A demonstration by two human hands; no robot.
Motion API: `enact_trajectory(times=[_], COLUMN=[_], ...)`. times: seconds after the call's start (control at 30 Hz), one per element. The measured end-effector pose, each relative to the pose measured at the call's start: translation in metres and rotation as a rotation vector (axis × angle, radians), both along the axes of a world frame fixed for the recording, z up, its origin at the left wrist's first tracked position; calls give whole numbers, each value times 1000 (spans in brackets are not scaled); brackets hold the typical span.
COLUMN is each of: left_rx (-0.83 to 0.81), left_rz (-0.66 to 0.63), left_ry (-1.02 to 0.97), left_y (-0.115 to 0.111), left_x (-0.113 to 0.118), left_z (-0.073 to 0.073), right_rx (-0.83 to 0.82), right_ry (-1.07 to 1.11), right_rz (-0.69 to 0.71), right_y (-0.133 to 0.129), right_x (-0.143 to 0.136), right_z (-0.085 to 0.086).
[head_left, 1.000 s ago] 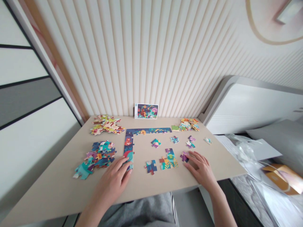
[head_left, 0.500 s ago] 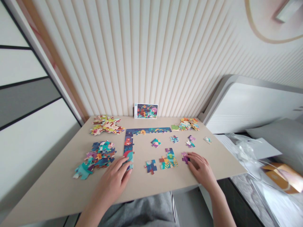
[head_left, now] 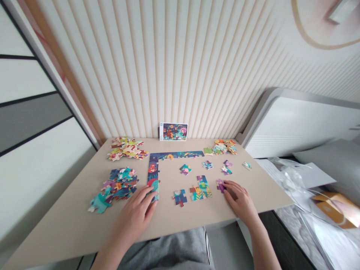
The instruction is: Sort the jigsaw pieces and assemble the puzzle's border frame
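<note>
An L-shaped run of joined puzzle pieces (head_left: pixel 152 167) lies on the tabletop, one arm across the back and one down the left. My left hand (head_left: pixel 140 206) rests on the lower end of that left arm, fingers spread. My right hand (head_left: pixel 238 195) lies on the table with its fingertips at a purple puzzle piece (head_left: pixel 220 185), partly covering it; a grip on it cannot be made out. Between the hands are a joined cluster with yellow plants (head_left: pixel 201 189) and a dark blue piece (head_left: pixel 180 197). Several loose pieces, one of them teal and pink (head_left: pixel 185 169), lie behind these.
A picture card (head_left: pixel 174 132) stands against the ribbed wall. Puzzle piles sit at back left (head_left: pixel 126 149), left (head_left: pixel 115 187) and back right (head_left: pixel 223 147). A small pale piece (head_left: pixel 247 165) lies near the table's right edge. Beyond it are plastic wrap and an orange box (head_left: pixel 336 210).
The view has shifted very slightly. Neither hand has visibly moved on the table, and the pieces lie as before.
</note>
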State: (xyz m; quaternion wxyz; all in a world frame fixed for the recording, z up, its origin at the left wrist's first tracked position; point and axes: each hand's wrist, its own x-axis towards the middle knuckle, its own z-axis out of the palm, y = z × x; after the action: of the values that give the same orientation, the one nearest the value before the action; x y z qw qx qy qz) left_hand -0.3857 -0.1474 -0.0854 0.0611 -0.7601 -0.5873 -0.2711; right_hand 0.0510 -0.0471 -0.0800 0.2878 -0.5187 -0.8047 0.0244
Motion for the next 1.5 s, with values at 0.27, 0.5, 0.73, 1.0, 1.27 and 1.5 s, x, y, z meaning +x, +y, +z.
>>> enact_trajectory(times=[0.27, 0.5, 0.73, 1.0, 1.27, 1.5], left_rx=[-11, -18, -9, 4, 5, -6], left_rz=[-5, -5, -1, -3, 5, 8], left_ry=[9, 18, 5, 5, 6, 13], left_y=[-1, 1, 1, 1, 1, 1], left_x=[-1, -1, -3, -5, -3, -4], left_z=[-1, -3, -7, -10, -8, -8], right_rx=[13, 6, 0, -10, -16, -2], right_ry=[-4, -5, -40, -32, -16, -8], right_rz=[-5, -6, 11, -7, -6, 1], right_y=[-1, -2, -6, -7, -8, -6], right_x=[-2, -1, -3, -4, -4, -4], right_z=[1, 2, 6, 6, 6, 6])
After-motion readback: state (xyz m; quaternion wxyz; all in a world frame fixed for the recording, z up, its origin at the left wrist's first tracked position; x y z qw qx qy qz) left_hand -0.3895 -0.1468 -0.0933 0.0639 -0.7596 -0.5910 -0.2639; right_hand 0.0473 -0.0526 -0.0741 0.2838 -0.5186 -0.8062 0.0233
